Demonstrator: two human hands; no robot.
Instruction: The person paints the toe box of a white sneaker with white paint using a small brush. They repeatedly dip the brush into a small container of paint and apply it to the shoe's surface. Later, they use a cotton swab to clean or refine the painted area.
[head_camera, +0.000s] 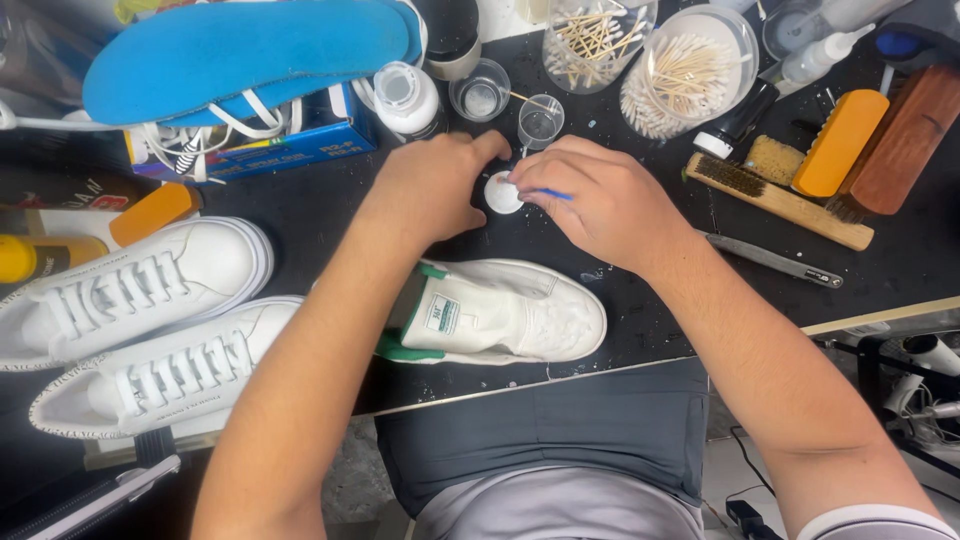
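Forearms hide part of the white sneaker (520, 315) on the desk (330, 205). I see the left hand (440, 185) with fingers curled, touching a small white lid (502, 193). The right hand (600, 200) fingers pinch a thin blue tool (553, 194), its tip hidden.

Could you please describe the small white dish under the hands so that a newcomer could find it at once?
On the black worktable, look just above the white shoe with green trim. Between the left hand and the right hand sits the small white dish. Unlike the clear glass cups behind it, it is flat, round and opaque.
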